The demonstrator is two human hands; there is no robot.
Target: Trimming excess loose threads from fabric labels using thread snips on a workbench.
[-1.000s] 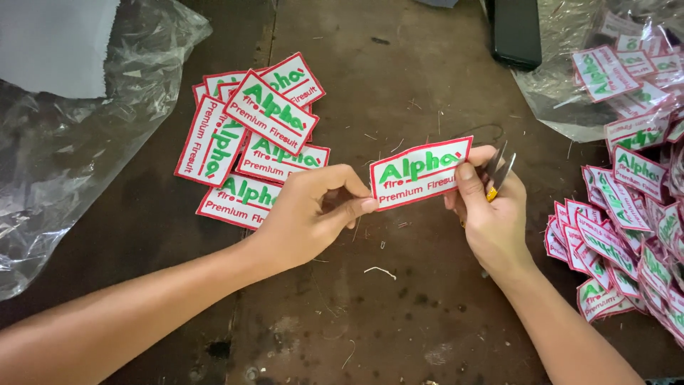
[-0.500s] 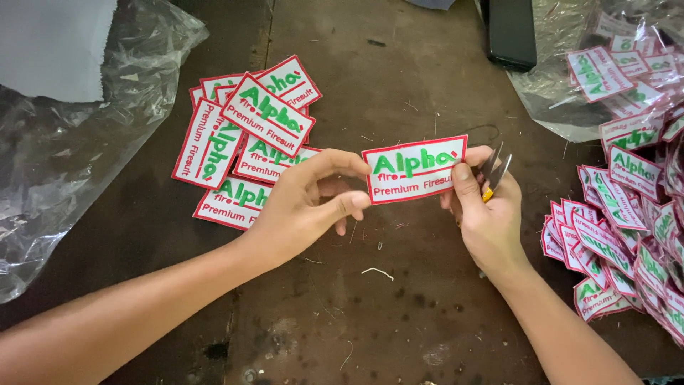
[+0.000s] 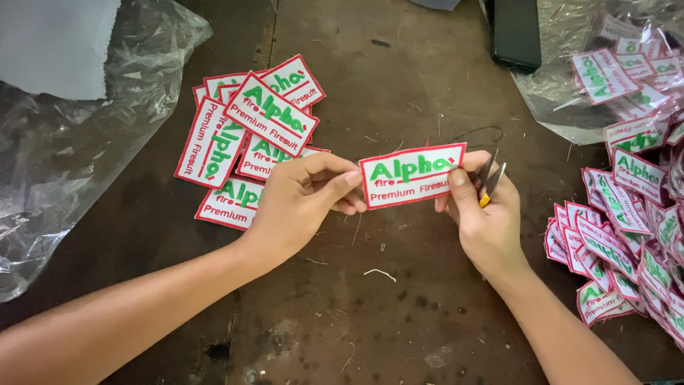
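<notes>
Both hands hold one white embroidered patch point(image 3: 412, 175) with a red border and green and red lettering, flat above the dark wooden table. My left hand point(image 3: 303, 203) pinches its left end between thumb and fingers. My right hand point(image 3: 484, 214) pinches its right end and also keeps small metal thread snips point(image 3: 491, 180) with a yellow part against the palm. A loose pile of matching patches point(image 3: 246, 135) lies just beyond my left hand.
A large heap of the same patches point(image 3: 627, 214) spreads along the right edge, partly on clear plastic point(image 3: 563, 93). Crumpled clear plastic sheeting point(image 3: 78, 142) covers the left side. A dark flat object point(image 3: 514, 32) lies at the top. Thread scraps point(image 3: 377, 272) dot the table point(image 3: 370, 314).
The patch has tilted slightly and shifted a little left between my hands; my left fingers have re-gripped its left end. The piles have not moved.
</notes>
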